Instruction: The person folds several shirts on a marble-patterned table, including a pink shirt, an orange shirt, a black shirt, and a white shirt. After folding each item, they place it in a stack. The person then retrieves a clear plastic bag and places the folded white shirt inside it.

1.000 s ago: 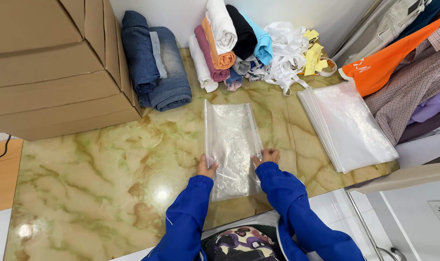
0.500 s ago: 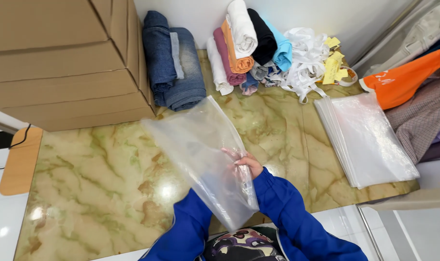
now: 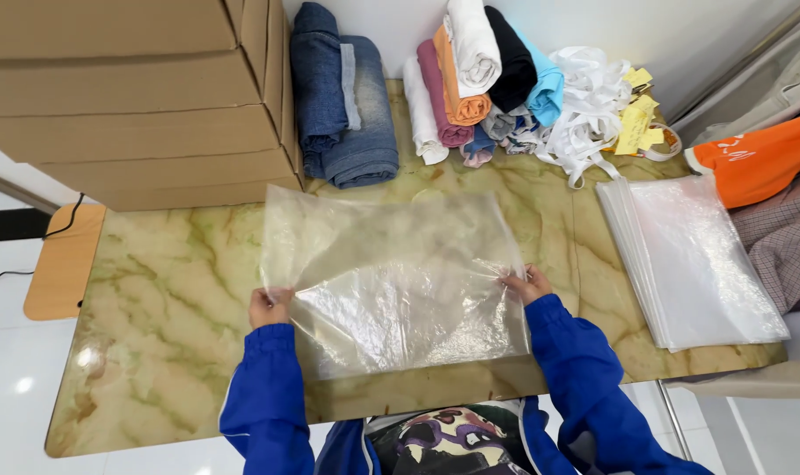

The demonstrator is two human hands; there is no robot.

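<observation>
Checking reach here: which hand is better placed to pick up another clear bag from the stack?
Right. The right hand grips the clear bag's edge nearest the stack of bags; the left hand holds the far side, so it likely reaches less easily.

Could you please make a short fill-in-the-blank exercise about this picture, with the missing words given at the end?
1. Both hands, the left hand and the right hand, hold a clear plastic ____ spread over the marble table.
2. The sleeves of the person are ____ in colour.
3. The folded jeans lie beside stacked ____ boxes.
4. The stack of clear bags lies to the ____ of the right hand.

Missing words: bag; blue; cardboard; right
</observation>
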